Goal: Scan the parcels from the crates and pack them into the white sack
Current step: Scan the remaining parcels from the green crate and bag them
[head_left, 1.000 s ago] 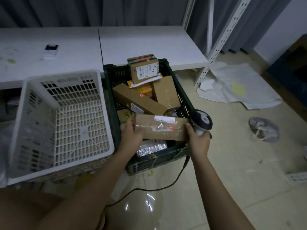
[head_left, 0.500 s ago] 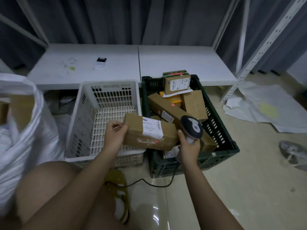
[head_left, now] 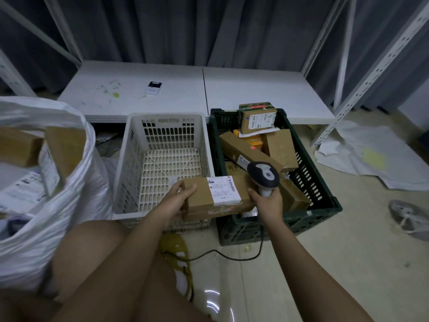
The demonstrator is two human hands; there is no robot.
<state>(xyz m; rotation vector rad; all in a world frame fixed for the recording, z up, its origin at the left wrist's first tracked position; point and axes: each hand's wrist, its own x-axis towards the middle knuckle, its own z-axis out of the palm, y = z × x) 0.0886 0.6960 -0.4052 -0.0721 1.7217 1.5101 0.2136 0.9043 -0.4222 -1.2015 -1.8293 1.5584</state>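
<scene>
— Looking at the left hand [head_left: 180, 198], where is it?

— It is out in front, over the near edge of the white crate [head_left: 130, 159]. Its fingers [head_left: 190, 189] curl round the left end of a brown parcel [head_left: 216, 198], thumb on top.

— And the right hand [head_left: 268, 202]?

— It holds the scanner [head_left: 263, 176] by the handle, fingers wrapped round it. The scanner's head sits just above the right end of the parcel, which lies flat with its white label [head_left: 221, 190] facing up. The right end of the parcel is partly hidden behind the scanner and the hand.

— Where is the parcel?

— In the air, between the white crate and the green crate [head_left: 322, 182], low over their near rims.

— What is in the green crate?

— More brown parcels, piled up. I cannot count them; some lie under others.

— And the white sack [head_left: 76, 182]?

— On the left, open, with brown boxes poking out of the top. Its left side is cut off.

— Can you read the label?

— No, the print is too small.

— Anything else hard to see?

— The scanner's black cord [head_left: 222, 254] runs behind the right arm. A small white thing [head_left: 153, 87] lies on the table [head_left: 255, 89]; I cannot tell what it is.
</scene>
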